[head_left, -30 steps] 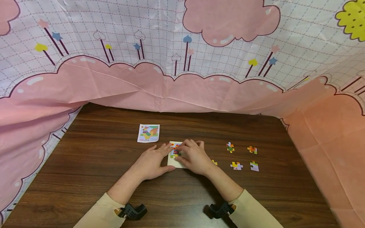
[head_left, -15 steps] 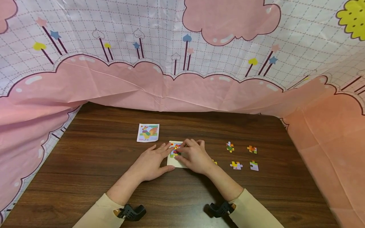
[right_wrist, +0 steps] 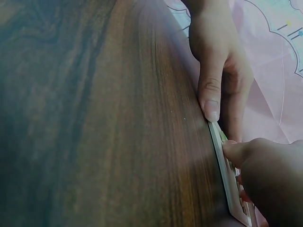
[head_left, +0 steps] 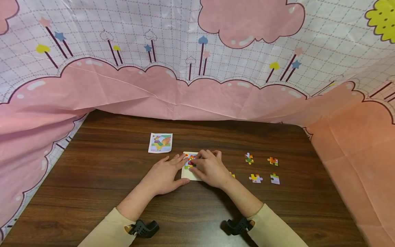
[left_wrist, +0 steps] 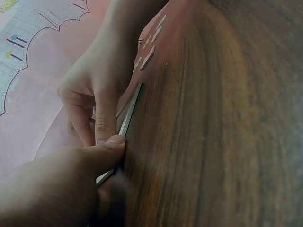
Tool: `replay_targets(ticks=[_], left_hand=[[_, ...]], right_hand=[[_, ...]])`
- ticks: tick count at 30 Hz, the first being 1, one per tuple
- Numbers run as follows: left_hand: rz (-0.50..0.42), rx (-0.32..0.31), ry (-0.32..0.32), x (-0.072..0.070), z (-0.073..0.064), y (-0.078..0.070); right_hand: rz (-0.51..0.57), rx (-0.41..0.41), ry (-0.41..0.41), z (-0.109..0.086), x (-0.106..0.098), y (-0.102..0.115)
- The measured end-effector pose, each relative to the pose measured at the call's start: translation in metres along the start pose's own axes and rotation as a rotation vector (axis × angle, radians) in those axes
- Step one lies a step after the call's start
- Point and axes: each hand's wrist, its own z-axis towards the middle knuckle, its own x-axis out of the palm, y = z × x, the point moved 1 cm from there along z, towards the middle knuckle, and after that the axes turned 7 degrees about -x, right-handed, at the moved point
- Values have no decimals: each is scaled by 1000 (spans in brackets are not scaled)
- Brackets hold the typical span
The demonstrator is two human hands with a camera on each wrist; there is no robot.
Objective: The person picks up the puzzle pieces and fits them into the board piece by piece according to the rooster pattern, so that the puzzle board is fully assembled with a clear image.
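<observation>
A small pale puzzle board (head_left: 188, 175) lies flat on the table, with joined puzzle pieces (head_left: 187, 165) in its upper left part. My left hand (head_left: 163, 175) rests along its left side, fingers spread and fairly straight, with the thumb touching near the lower left corner. My right hand (head_left: 211, 168) is over the board's right part, thumb and forefinger pinching a puzzle piece (head_left: 194, 165) with dark green on it. This hand hides most of the board's right side. In the left wrist view the board (left_wrist: 129, 116) shows edge-on, with the left thumb on its edge.
A square picture card of a chicken (head_left: 160, 143) lies up and left of the board. Loose puzzle pieces sit to the right, among them an orange piece (head_left: 273, 161), a green and white piece (head_left: 249, 158) and a yellow piece (head_left: 255, 178). A patterned curtain (head_left: 172, 99) borders the table.
Both hands keep almost the same position at the board. The right thumb and forefinger shift only slightly at the piece. The loose pieces and card stay where they were.
</observation>
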Motion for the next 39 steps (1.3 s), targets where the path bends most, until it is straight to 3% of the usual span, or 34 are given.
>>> replay_targets(ticks=[9,27,39], left_hand=[[-21,27,1,0,-2,0],[6,13,25,-2,-2,-3],[-59,-24,49,-3,-1,-4]], right_hand=[[-8,13,9,1,-1,2],[101,75,56,2,0,-4],[91,41,77,3,-3,-5]])
